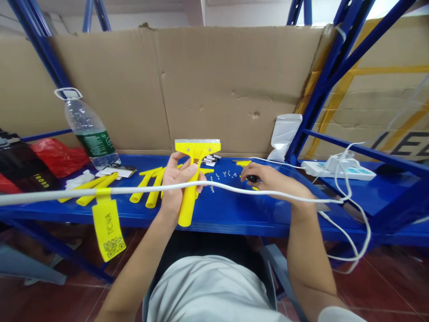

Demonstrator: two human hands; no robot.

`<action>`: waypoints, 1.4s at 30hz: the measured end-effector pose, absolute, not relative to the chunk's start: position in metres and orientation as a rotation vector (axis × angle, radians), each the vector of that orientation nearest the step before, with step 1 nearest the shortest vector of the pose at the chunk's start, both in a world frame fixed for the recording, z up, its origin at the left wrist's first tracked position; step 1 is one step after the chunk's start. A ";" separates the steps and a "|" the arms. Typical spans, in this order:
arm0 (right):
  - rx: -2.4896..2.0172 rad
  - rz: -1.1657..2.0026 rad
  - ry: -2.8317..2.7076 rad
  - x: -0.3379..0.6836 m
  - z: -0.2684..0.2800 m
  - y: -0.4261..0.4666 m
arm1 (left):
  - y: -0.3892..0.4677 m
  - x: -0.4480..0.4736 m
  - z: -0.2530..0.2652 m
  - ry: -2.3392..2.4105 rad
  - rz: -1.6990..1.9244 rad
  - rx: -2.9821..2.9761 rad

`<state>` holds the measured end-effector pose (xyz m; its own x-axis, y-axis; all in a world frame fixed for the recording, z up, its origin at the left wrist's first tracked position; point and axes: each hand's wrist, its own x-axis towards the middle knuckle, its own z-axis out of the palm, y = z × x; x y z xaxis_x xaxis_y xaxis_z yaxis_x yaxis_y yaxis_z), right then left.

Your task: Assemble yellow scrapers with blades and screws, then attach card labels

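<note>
My left hand point(179, 181) grips the handle of a yellow plastic scraper point(196, 154), holding it upright with its wide metal-edged head on top. My right hand point(271, 179) rests on the blue shelf point(234, 212), fingers closed around a small dark object point(252, 178) that is mostly hidden. Several tiny silver screws point(224, 174) lie scattered between the two hands. More yellow scraper handles point(147, 185) lie on the shelf to the left of my left hand.
A white cable point(67, 193) with a yellow tag point(107, 230) stretches across in front of both hands to a white power strip point(338, 167) at the right. A water bottle point(90, 132), red bag point(58, 156) and cardboard backing point(217, 85) stand behind. A white pouch point(284, 134) leans at the back.
</note>
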<state>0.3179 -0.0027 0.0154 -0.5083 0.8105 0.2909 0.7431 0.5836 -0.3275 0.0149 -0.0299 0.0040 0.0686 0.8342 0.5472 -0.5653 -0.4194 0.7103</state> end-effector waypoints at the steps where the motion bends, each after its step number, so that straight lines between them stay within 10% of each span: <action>1: -1.280 0.250 -2.432 0.319 0.015 -0.002 | -0.029 0.010 0.006 0.312 1.600 1.243; 29: -1.356 0.345 -2.618 0.313 0.030 0.007 | -0.010 -0.012 0.011 0.506 1.632 1.206; 42: -1.554 -0.050 -2.585 0.233 0.063 0.177 | -0.009 -0.029 0.020 0.482 1.806 1.220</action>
<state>0.2330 0.1767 0.0632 -0.4636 0.8773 0.1242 0.8814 0.4709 -0.0362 -0.0289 -0.0086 0.0198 -0.1317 0.8291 0.5434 -0.4476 -0.5389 0.7136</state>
